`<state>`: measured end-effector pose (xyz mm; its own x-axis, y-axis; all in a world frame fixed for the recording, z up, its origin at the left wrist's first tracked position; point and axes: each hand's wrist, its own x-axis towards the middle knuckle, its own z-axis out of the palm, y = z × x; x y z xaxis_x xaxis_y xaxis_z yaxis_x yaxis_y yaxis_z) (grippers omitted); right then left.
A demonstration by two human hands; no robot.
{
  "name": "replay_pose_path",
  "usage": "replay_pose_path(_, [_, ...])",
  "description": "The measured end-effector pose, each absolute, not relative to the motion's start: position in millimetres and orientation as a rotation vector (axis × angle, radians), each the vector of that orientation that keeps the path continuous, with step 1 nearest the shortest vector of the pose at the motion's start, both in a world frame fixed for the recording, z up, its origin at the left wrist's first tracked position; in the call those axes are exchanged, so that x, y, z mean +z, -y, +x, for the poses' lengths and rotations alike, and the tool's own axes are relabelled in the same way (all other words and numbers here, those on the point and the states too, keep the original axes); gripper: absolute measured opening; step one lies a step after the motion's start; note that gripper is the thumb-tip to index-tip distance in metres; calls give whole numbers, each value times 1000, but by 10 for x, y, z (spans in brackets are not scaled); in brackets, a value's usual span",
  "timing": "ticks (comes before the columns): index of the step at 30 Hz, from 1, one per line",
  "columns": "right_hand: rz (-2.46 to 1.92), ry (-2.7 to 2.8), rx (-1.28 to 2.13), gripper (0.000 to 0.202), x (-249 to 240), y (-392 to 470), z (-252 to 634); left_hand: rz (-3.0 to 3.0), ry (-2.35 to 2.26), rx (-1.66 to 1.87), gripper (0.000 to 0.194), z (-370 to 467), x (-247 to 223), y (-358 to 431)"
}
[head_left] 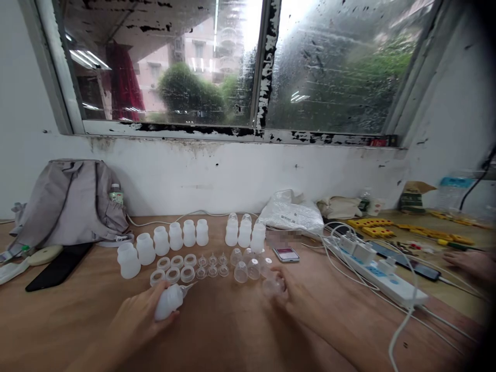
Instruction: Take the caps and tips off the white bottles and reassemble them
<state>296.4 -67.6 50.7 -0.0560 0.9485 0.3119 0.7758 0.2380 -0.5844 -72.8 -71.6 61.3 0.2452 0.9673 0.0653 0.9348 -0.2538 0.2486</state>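
1. The left hand (149, 310) wraps its fingers around a frosted bottle (168, 304), covering much of its side; the bottle lies tilted just above the table (220, 330), its teat pointing right, near the white rings (172, 274).
2. The right hand (290, 292) has its fingers bent around a clear cap (273, 287). The cap's outline is blurred and the fingers' full grip is hard to see.
3. Both forearms run out of view at the bottom edge.
4. At the right edge, another person's hand (468, 261) is blurred and partly lost in the dark border.
5. The clear caps (241, 272) near the right hand overlap, so their exact count cannot be told.
6. A pixelated patch hides the area just behind the phone (287, 253).
7. 6 frosted bottles (145, 249) stand upright in a row without tops; their insides cannot be made out.
8. 3 capped bottles (244, 232) stand upright to their right; the nearest one's cap is faint.
9. 6 rings and 6 clear teats (213, 264) lie between these bottles and the hands.
10. The backpack (72, 206) holds a drink bottle (115, 195) in its side pocket, the lower part hidden.
11. The plastic bag (292, 214) by the wall is crumpled; its contents cannot be told.
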Motion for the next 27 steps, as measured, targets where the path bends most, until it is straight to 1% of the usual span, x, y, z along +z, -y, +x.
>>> replay_pose_path(4, [-1530, 2075, 417, 29, 396, 674, 2644, 2462, -1698, 316, 44, -462, 631, 729])
replay_pose_path(7, [-1530, 2205, 376, 35, 440, 581, 2509, 2499, -1662, 298, 44, -319, 684, 697])
replay_pose_path(11, [-1417, 2216, 320, 40, 777, 477, 2297, 2569, -1640, 347, 42, -147, 869, 633])
replay_pose_path(12, [-1327, 2213, 378, 41, 885, 463, 2214, 2584, -1656, 390, 41, -101, 938, 614])
replay_pose_path(14, [-1157, 2234, 607, 40, 1073, 433, 2016, 2585, -1693, 465, 36, -8, 1093, 572])
replay_pose_path(15, [-1103, 2184, 679, 36, 1143, 410, 1908, 2563, -1719, 488, 33, 37, 1174, 551])
replay_pose_path(20, [-998, 1639, 712, 30, 1259, 203, 1477, 2440, -1830, 611, 26, 205, 1500, 435])
replay_pose_path(23, [-960, 1551, 662, 29, 1258, 109, 1397, 2415, -1662, 711, 24, 226, 1561, 329])
replay_pose_path(25, [-946, 1576, 631, 29, 1257, 91, 1410, 2342, -1428, 761, 20, 204, 1534, 247])
replay_pose_path(27, [-890, 1668, 649, 28, 1265, 82, 1459, 2133, -1123, 678, 13, 157, 1474, 168])
